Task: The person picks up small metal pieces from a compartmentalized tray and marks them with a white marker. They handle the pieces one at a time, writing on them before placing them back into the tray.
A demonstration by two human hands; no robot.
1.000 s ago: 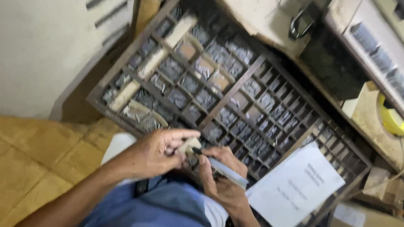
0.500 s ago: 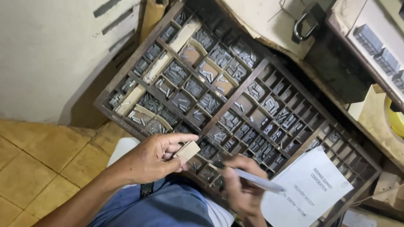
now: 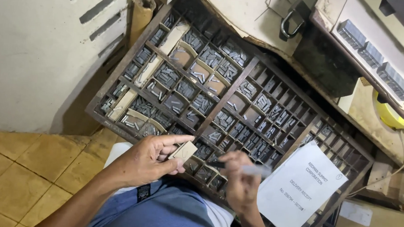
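Fingers of the left hand (image 3: 150, 161) pinch a small pale flat piece (image 3: 184, 150), maybe card or wood, between thumb and forefinger, and hold it just above the near rim of the wooden type case (image 3: 221, 103). I think it is kept low and tilted so that the right hand can reach it. The right hand (image 3: 237, 179) closes around a thin blurred tool (image 3: 250, 169), perhaps tweezers or a pen; its tip points toward the left hand, over the near compartments. The case lies slanted from upper left to lower right of the frame, with many small compartments full of grey metal type (image 3: 210, 58). A white printed sheet (image 3: 300, 187) rests on the right part of the case and covers some compartments there. Room for moving is narrow: the wall (image 3: 33, 51) stands close at the left, the cluttered desk (image 3: 259, 23) borders the case above, and the person's lap is just under its near edge.
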